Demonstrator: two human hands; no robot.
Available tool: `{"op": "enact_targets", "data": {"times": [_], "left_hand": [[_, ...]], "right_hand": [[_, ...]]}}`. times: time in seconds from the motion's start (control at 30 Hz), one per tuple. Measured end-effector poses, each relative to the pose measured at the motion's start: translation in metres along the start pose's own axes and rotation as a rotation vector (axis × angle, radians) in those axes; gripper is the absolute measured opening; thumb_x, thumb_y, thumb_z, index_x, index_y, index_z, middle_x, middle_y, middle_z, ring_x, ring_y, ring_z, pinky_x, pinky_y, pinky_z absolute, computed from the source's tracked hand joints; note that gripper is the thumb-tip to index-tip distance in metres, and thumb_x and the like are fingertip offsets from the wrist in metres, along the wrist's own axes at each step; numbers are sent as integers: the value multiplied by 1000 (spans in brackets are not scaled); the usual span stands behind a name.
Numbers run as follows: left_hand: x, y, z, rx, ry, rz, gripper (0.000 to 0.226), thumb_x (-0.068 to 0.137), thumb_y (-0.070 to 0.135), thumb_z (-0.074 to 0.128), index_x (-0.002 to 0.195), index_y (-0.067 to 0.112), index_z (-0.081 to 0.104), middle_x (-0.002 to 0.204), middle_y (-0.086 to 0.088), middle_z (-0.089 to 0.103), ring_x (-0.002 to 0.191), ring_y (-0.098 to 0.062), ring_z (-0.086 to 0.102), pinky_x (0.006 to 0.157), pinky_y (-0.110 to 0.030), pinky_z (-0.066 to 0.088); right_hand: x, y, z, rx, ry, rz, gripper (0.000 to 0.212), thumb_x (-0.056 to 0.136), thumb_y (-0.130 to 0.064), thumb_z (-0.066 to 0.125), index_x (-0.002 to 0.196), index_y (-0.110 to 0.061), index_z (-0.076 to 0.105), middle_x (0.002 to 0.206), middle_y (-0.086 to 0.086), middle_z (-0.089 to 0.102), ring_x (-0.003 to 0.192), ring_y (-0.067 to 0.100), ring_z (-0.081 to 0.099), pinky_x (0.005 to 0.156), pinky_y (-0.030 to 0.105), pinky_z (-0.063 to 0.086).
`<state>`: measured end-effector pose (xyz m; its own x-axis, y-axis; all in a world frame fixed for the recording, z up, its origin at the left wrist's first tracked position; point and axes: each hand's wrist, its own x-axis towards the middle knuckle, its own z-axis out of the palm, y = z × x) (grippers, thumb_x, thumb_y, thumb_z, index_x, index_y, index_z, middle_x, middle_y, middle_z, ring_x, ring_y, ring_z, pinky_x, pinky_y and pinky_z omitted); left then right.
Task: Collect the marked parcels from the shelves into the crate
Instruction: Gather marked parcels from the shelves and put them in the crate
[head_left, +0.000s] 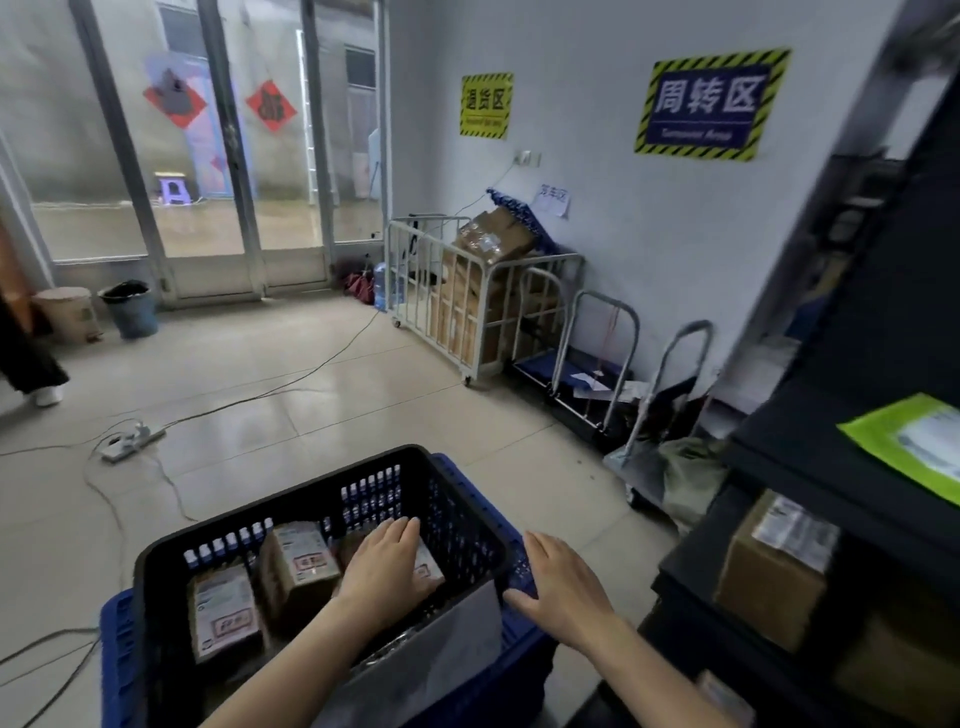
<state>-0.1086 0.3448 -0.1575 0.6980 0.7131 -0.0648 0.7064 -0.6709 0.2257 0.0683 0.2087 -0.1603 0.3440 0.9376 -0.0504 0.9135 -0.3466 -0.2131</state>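
- The left hand (387, 566) reaches down inside the black crate (291, 499). It is palm down, with fingers straight and close together, lying flat on a parcel (430, 569) at the crate's right side. No finger curls round the parcel, and the thumb cannot be made out.
- The right hand (563, 587) is outside the crate, at its right rim. It is palm down, fingers straight and side by side, thumb stretched toward the rim. It holds nothing. Whether its fingertips touch the rim or hang just above it cannot be told.
- The black crate sits nested on a blue crate (117, 654), whose edges show to the left and right of it.
- Two more parcels lie in the black crate. A brown box (298, 564) stands in the middle, just left of the left hand. A flat packet (226, 608) leans at the crate's left wall. Each carries a printed label and a red-framed mark.
- Just right of the crate stand the dark shelves (831, 467). A green mailer (904, 447) lies on an upper board, and a cardboard box (774, 566) with a label on top sits on the board below.
- Beyond the crate, against the far wall, is a white cage trolley (483, 291) loaded with cardboard boxes.
- On the floor, beyond the crate and to its left, lies a power strip (130, 441) with cables trailing from it.
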Motion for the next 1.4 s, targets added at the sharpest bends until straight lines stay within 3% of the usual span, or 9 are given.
{"op": "enact_targets", "data": {"times": [0.27,0.43,0.8,1.4], "left_hand": [[-23,104,2,2,-5,201,79,89,50,52,149,13,17,155,-1,24,144,-18,19,116,-31,21],[-64,183,9,-19,-99,332,79,91,48,50,150,13,10,158,-1,16,146,-18,13,119,-33,18],[-172,321,31,-72,-126,572,77,88,46,53,149,15,17,156,-1,23,143,-20,20,115,-35,27],[-347,561,86,-39,-315,1133,73,92,40,51,150,15,15,155,-2,24,144,-20,19,115,-33,24]], "right_hand": [[-116,63,-34,64,74,270,80,87,-51,49,148,-12,15,155,6,21,142,19,21,115,32,20],[-209,95,-51,87,109,416,78,90,-50,49,149,-15,12,157,2,16,144,18,15,115,32,19],[-404,132,-65,65,208,673,78,90,-51,47,150,-16,10,157,1,15,144,17,15,115,32,20],[-707,170,-64,96,360,1245,75,93,-50,43,149,-13,10,156,4,17,142,18,19,113,31,26]]}}
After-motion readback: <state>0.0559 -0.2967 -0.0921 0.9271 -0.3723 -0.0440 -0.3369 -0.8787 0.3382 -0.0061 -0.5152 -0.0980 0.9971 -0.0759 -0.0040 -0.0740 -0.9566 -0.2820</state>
